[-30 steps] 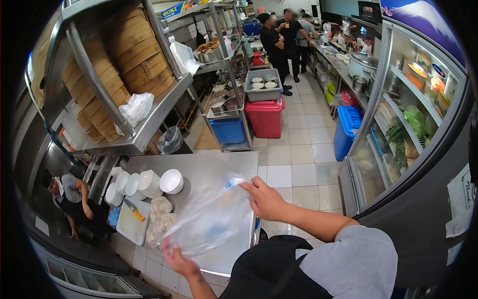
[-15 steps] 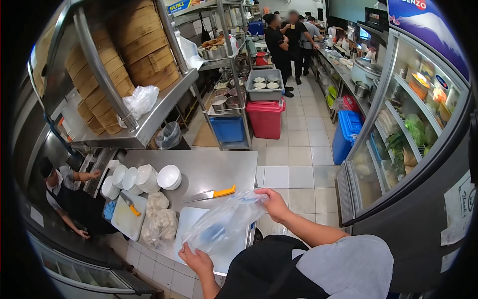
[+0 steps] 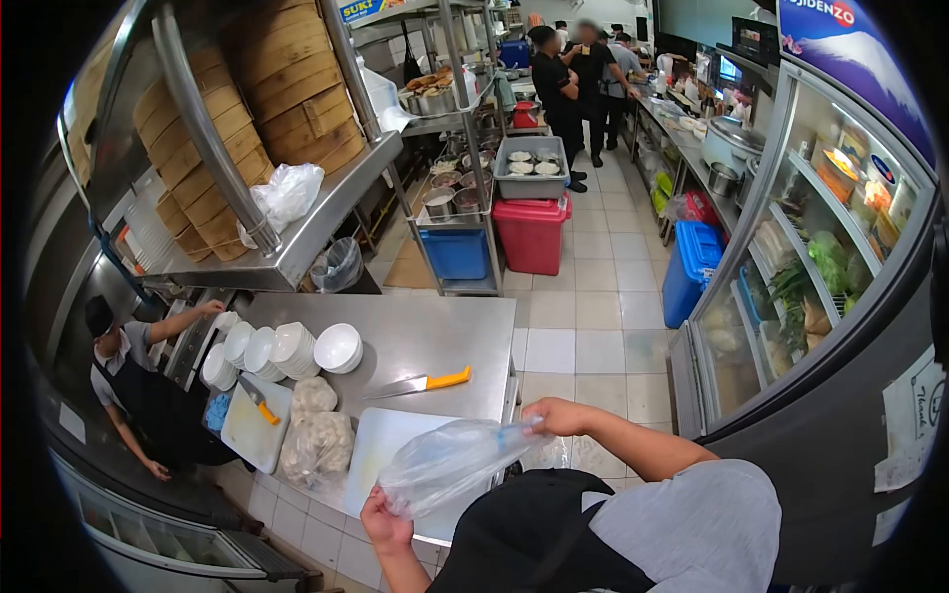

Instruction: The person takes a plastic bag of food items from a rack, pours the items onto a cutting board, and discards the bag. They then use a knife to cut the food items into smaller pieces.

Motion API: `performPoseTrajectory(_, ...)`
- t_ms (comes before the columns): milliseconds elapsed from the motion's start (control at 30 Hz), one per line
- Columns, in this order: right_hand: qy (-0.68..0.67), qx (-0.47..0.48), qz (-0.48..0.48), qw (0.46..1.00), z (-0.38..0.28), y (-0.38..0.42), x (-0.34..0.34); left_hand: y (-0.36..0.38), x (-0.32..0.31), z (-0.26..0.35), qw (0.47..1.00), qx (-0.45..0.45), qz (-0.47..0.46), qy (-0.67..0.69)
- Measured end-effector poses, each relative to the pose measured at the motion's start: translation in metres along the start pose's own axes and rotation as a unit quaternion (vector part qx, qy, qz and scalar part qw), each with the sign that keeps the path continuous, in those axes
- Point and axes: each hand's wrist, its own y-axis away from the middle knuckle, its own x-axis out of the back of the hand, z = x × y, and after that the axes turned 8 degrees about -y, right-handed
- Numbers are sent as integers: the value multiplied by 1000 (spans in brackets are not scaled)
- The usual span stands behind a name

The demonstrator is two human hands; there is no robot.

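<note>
A clear plastic bag [image 3: 450, 463] is stretched between my two hands above a white cutting board [image 3: 381, 440]. My left hand [image 3: 386, 521] is closed on its lower left end. My right hand [image 3: 556, 416] grips the other end, off the right side of the steel table [image 3: 435, 326]. The bag looks puffed out, and I see nothing inside it. Beyond the board lies a knife with a yellow handle [image 3: 435, 381]. Left of the board sit clear bags of pale lumps [image 3: 318, 447], their contents hard to make out.
Stacks of white bowls [image 3: 338, 348] stand at the table's far left, near a second board [image 3: 255, 435] with a knife. A co-worker [image 3: 148, 395] is at the left. Bamboo steamers [image 3: 198, 138] fill the shelf above. A glass-door fridge [image 3: 801, 237] stands right.
Both hands have shifted slightly right and down with the bag, which has gone from a flatter sheet to a fuller shape. The co-worker at left has reached an arm further out.
</note>
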Motion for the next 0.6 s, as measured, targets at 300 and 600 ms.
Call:
performPoseTrajectory(300, -703, -9, -153, 694, -9, 1, 21, 9, -21, 2, 974, -83, 70, -197)
performPoseTrajectory(600, 217, 169, 300, 914, -4, -14, -4, -11, -17, -11, 961, -147, 123, -198)
